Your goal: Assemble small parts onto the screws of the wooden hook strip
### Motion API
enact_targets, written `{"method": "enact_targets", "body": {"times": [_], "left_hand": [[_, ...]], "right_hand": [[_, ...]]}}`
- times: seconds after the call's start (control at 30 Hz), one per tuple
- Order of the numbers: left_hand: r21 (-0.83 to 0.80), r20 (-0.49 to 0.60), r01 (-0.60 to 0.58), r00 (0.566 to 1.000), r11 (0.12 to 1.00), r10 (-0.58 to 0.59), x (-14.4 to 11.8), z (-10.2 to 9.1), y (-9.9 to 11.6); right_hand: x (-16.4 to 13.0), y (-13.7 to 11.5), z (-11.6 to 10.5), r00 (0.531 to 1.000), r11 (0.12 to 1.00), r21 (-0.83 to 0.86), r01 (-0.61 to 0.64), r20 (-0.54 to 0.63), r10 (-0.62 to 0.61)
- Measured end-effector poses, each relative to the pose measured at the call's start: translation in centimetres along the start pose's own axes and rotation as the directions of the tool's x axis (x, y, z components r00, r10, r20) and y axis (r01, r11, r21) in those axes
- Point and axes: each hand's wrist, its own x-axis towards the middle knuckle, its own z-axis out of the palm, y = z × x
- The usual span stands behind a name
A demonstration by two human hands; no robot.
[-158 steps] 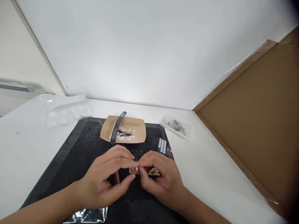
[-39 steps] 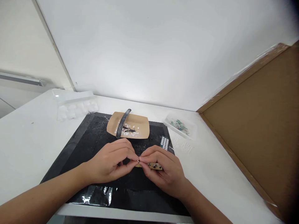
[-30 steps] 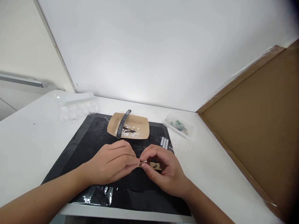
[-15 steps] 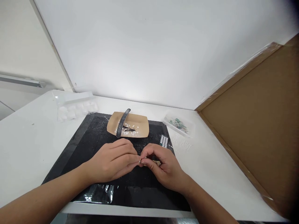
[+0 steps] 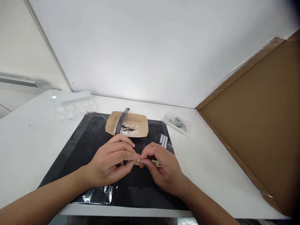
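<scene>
Low over a black mat (image 5: 77, 159), my two hands meet at the fingertips. My right hand (image 5: 161, 167) is closed in a pinch on a small tan strip (image 5: 156, 162) with dark and pale spots. Most of that strip is hidden by the fingers. My left hand (image 5: 112, 161) is closed too, its thumb and forefinger at the strip's left end, where a tiny white bit (image 5: 138, 160) shows. Whether the left fingers grip this bit or the strip is hidden. Just behind my left hand, a curved black nail file (image 5: 122, 120) leans across a brown paper tray (image 5: 142, 125).
White flakes and a dark scrap lie in the tray. Right of it are a card of white ovals (image 5: 163, 140) and a clear box (image 5: 177, 123) with greenish contents. A clear case of white pouches (image 5: 73, 111) stands at back left. A cardboard panel (image 5: 255, 122) borders the right side.
My left hand has tilted and its thumb has come into sight below the forefinger. More of the pale bit shows between the fingertips. The view has shifted slightly.
</scene>
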Motion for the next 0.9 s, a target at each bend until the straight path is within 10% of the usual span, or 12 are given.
{"method": "enact_targets", "body": {"times": [0.9], "left_hand": [[0.138,0.026,0.008,1.0,0.99,-0.012,0.11,0.31,0.03]], "right_hand": [[-0.41,0.06,0.7,0.998,0.994,-0.086,-0.065,-0.002,0.065]]}}
